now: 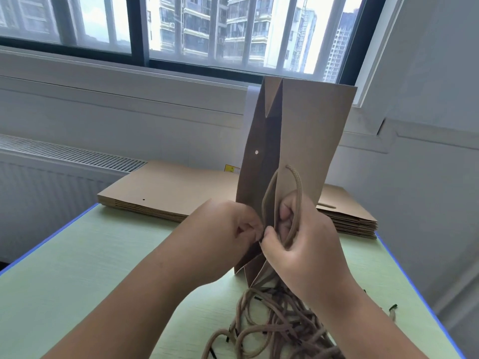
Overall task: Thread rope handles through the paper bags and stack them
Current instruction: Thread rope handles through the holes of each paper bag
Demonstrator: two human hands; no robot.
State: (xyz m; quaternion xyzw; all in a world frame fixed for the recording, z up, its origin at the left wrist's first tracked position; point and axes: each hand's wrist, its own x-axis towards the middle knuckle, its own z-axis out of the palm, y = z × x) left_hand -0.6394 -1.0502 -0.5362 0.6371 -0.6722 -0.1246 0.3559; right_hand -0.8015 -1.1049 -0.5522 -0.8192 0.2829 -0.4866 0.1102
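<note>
Now | centre: left hand (pixel 228 229) pinches upright brown paper bag (pixel 311 136) | right hand (pixel 308 247) grips tan rope handle (pixel 298 189) | risk: tugging may tear paper

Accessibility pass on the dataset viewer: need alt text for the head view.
Two bare hands hold a brown paper bag upright at a green table, the left hand pinching its near edge while the right hand grips a looped rope handle. A pile of loose ropes lies below; flat bags are stacked behind, under a window.
</note>
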